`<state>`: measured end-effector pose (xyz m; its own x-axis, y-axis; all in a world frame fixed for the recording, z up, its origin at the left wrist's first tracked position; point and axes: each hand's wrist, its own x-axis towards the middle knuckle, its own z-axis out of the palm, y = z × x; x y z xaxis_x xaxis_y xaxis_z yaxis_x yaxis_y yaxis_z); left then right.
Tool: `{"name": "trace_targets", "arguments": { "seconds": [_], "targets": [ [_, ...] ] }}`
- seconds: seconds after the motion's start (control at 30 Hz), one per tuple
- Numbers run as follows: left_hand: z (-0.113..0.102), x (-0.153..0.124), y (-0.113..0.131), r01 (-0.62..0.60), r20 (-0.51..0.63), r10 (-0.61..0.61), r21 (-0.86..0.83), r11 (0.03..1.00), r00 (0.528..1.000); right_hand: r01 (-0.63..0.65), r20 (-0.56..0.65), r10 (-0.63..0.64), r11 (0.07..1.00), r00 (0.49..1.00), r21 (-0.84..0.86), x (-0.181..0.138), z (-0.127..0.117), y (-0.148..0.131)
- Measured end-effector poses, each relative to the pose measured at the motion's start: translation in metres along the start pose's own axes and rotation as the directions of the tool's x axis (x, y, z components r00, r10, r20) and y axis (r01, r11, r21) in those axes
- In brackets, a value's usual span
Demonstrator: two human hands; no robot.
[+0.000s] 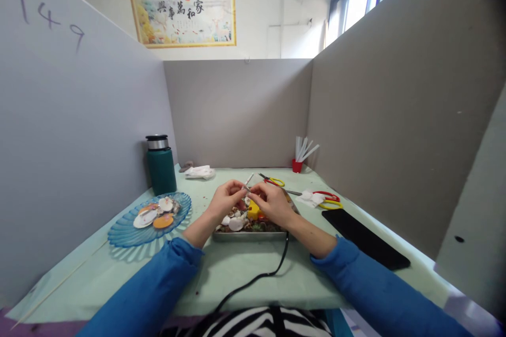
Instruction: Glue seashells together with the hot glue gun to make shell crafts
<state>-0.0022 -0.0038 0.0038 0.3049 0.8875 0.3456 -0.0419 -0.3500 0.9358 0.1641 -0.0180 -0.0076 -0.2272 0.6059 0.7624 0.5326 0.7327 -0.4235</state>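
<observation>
My left hand (228, 197) and my right hand (272, 202) meet above a shallow metal tray (249, 237). The fingers of both pinch together on a slim pale piece (249, 179) that sticks up between them. Its lower end is covered by the fingertips, so I cannot make out its exact kind. Several shells (236, 223) and small bits lie in the tray below, beside a yellow object (253, 210) partly hidden by my right hand. A black cord (272, 274) runs from the tray's right front toward me.
A blue scalloped plate (122, 237) with shells stands left, near a green bottle (161, 171). Red-and-yellow-handled scissors (332, 204), a tissue (310, 198) and a black slab (367, 239) lie right. Behind are pliers (274, 181) and a red cup (297, 166) of white sticks. Panels enclose the table.
</observation>
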Motion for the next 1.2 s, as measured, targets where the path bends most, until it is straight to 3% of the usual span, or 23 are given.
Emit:
{"name": "trace_targets", "arguments": {
  "seconds": [0.23,0.63,1.03,1.2],
  "targets": [
    [0.001,-0.001,0.001,-0.039,0.027,0.036,0.095,0.995,0.999,-0.008,-0.052,0.007,1.000,0.999,-0.018,0.000,0.001,0.002],
    [0.002,-0.002,0.003,-0.003,0.021,0.003,0.006,1.000,1.000,0.069,-0.053,-0.074,0.994,0.996,-0.086,0.000,-0.001,0.000],
    [0.000,0.000,-0.001,0.022,0.004,-0.023,0.145,0.989,1.000,0.080,-0.066,-0.085,0.993,0.994,-0.085,0.000,-0.002,-0.001],
    [-0.001,0.002,-0.006,0.042,0.050,-0.050,0.156,0.987,0.998,0.053,-0.077,-0.059,0.996,0.995,-0.075,0.000,-0.002,-0.003]
  ]
}}
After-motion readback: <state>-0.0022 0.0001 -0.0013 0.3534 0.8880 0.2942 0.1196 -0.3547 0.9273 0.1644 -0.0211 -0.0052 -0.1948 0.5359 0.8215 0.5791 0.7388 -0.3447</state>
